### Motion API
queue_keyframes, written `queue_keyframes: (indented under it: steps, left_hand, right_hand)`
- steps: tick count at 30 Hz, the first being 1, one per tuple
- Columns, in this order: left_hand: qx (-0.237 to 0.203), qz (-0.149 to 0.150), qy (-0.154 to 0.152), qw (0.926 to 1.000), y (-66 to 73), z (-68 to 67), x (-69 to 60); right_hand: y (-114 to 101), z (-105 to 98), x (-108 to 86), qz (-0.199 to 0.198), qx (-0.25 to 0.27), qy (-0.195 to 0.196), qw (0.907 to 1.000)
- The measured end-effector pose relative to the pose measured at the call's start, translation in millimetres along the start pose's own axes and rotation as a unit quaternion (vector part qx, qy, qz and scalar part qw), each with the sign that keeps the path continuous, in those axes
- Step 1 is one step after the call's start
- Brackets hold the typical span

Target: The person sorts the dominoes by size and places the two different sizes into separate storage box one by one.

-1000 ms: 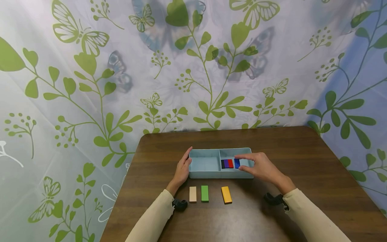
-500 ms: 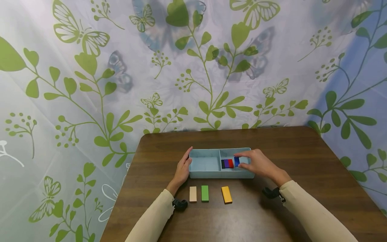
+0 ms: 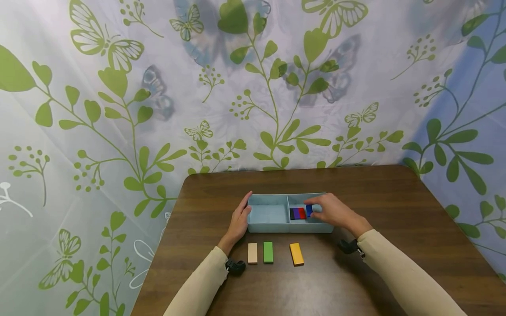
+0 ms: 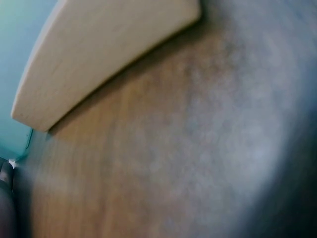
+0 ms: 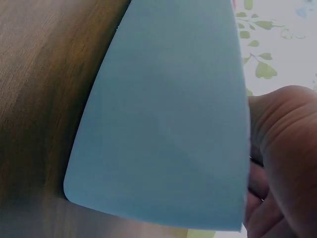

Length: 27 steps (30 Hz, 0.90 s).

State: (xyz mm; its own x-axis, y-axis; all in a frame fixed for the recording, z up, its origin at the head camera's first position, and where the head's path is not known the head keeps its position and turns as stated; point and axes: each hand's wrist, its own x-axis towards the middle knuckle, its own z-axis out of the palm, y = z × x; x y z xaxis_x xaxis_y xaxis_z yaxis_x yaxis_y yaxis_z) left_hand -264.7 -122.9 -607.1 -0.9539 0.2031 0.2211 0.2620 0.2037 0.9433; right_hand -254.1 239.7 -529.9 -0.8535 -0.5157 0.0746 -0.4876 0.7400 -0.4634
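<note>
A light-blue tray (image 3: 269,228) with two compartments sits on the table. Its left end is touched by my left hand (image 3: 238,221), whose fingers lie fairly straight along the outer wall. Over the right compartment, my right hand (image 3: 337,213) pinches a blue block (image 3: 309,210) between thumb and fingers. Just left of that block, dark, purple (image 3: 296,213) and red (image 3: 302,213) blocks stand side by side against the divider. In the right wrist view the tray's wall (image 5: 163,119) hides the fingertips and the blue block; part of the right hand (image 5: 292,153) shows beyond.
In front of the tray lie a beige block (image 3: 252,253), a green block (image 3: 268,253) and a yellow block (image 3: 297,254). Close up, the beige block (image 4: 104,49) fills the left wrist view's upper left. Behind the wooden table (image 3: 375,193) hangs a leaf-patterned cloth (image 3: 253,109).
My right hand has moved a little left with the blue block, closer to the red block. The left hand and the three blocks in front have stayed put.
</note>
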Motion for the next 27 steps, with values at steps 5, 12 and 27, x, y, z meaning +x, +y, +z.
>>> queue_keyframes:
  steps: [5, 12, 27]
  left_hand:
    - [-0.004, 0.001, -0.001, 1.0, -0.8, -1.1, -1.1]
    - [-0.004, 0.007, -0.008, 0.9999, -0.5, -3.0, -1.8]
    - [-0.006, 0.004, -0.009, 0.9999, -1.3, -3.1, -0.1]
  right_hand:
    - [3, 5, 3.0, -0.002, -0.003, -0.016, 0.9999]
    - [2, 6, 9.3, 0.005, -0.004, -0.03, 0.9995]
    - [4, 12, 26.3, 0.003, -0.067, -0.05, 0.9965]
